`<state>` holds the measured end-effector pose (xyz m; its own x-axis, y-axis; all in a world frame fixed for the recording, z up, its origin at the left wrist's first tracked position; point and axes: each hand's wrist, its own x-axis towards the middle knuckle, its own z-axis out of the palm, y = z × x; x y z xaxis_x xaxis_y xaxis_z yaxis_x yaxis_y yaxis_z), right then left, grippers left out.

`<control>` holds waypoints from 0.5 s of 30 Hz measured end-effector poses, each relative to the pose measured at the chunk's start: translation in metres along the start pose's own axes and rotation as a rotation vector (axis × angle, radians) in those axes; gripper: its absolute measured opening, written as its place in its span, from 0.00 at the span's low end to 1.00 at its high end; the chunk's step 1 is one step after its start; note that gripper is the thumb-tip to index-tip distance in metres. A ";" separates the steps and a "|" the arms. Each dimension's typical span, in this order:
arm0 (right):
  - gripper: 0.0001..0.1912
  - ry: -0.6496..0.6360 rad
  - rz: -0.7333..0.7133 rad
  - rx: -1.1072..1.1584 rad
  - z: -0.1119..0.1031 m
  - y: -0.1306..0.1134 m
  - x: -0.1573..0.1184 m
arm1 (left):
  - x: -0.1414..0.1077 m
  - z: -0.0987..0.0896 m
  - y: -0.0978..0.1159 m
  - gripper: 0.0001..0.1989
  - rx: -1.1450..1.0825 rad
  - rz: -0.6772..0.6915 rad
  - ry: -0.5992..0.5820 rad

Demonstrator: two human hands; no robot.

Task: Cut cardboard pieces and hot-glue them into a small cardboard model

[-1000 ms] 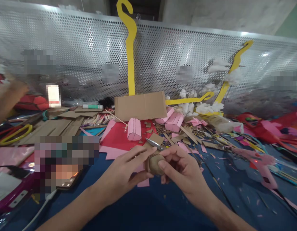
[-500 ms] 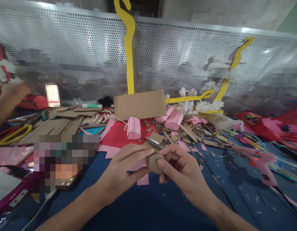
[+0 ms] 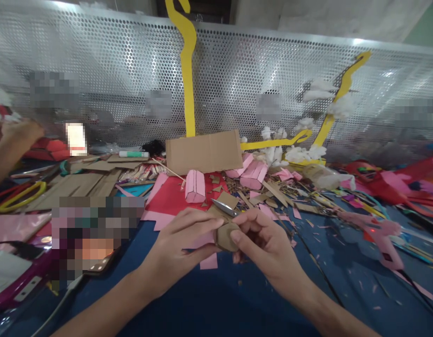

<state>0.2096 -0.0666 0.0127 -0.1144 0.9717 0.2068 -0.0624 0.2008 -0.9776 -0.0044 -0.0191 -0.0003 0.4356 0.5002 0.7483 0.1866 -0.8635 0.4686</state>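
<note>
A small many-sided piece of brown cardboard (image 3: 226,236) is between my two hands. My left hand (image 3: 183,241) is closed around its left side, with pink paper (image 3: 202,240) showing between thumb and fingers. My right hand (image 3: 260,241) pinches the right edge between thumb and fingers. A pointed metal blade (image 3: 224,207) juts out just beyond my right fingers; whether that hand holds it is hidden. Past my hands, a pink paper prism (image 3: 195,186) with dark edge lines stands on red paper (image 3: 167,196).
A cardboard block (image 3: 204,152) with a yellow strip (image 3: 189,84) stands at the back. Cardboard scraps (image 3: 272,192) lie to the right, near a pink glue gun (image 3: 378,234). A glue stick (image 3: 133,154) lies back left. At far left is another person's hand (image 3: 22,135).
The cardboard piece has tilted slightly in my fingers; my hands are nearly still. At far left the other person's hand has shifted a little.
</note>
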 end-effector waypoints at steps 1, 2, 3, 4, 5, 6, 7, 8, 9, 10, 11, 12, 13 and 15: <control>0.14 -0.002 0.002 -0.006 0.000 0.000 0.000 | 0.000 0.000 0.000 0.23 0.000 -0.003 -0.003; 0.14 -0.005 0.004 -0.011 0.000 0.001 0.000 | -0.001 0.000 0.000 0.23 0.000 -0.008 -0.004; 0.14 -0.011 0.010 -0.013 -0.001 0.000 0.000 | -0.001 0.000 0.000 0.22 -0.001 -0.017 -0.008; 0.15 -0.018 0.020 -0.014 -0.002 0.000 0.001 | 0.000 -0.001 0.000 0.22 -0.004 -0.032 -0.012; 0.15 -0.025 0.034 -0.016 -0.002 -0.001 0.001 | 0.000 -0.001 0.001 0.21 -0.007 -0.052 -0.014; 0.16 -0.029 0.051 -0.020 -0.003 -0.002 0.002 | 0.001 -0.001 0.001 0.20 -0.011 -0.079 -0.018; 0.17 -0.033 0.066 -0.030 -0.005 -0.003 0.002 | 0.001 -0.001 0.001 0.19 -0.017 -0.108 -0.023; 0.16 -0.033 0.071 -0.045 -0.006 -0.004 0.003 | 0.002 -0.001 0.001 0.19 -0.026 -0.142 -0.027; 0.15 -0.028 0.064 -0.070 -0.007 -0.005 0.003 | 0.002 -0.001 0.001 0.19 -0.038 -0.174 -0.030; 0.14 -0.014 0.046 -0.104 -0.009 -0.006 0.003 | 0.003 -0.001 0.000 0.19 -0.053 -0.203 -0.028; 0.13 0.007 0.022 -0.143 -0.010 -0.007 0.003 | 0.003 -0.001 -0.001 0.19 -0.069 -0.225 -0.024; 0.13 0.035 -0.002 -0.180 -0.011 -0.007 0.003 | 0.003 -0.001 -0.002 0.19 -0.086 -0.239 -0.016; 0.12 0.067 -0.020 -0.209 -0.013 -0.007 0.003 | 0.003 -0.001 -0.003 0.19 -0.098 -0.248 -0.008; 0.11 0.118 -0.045 -0.219 -0.015 -0.006 0.001 | 0.003 -0.002 -0.005 0.19 -0.113 -0.252 0.000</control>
<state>0.2247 -0.0644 0.0180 0.0006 0.9664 0.2571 0.1526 0.2540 -0.9551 -0.0054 -0.0136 0.0004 0.3879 0.6982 0.6017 0.1896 -0.6993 0.6892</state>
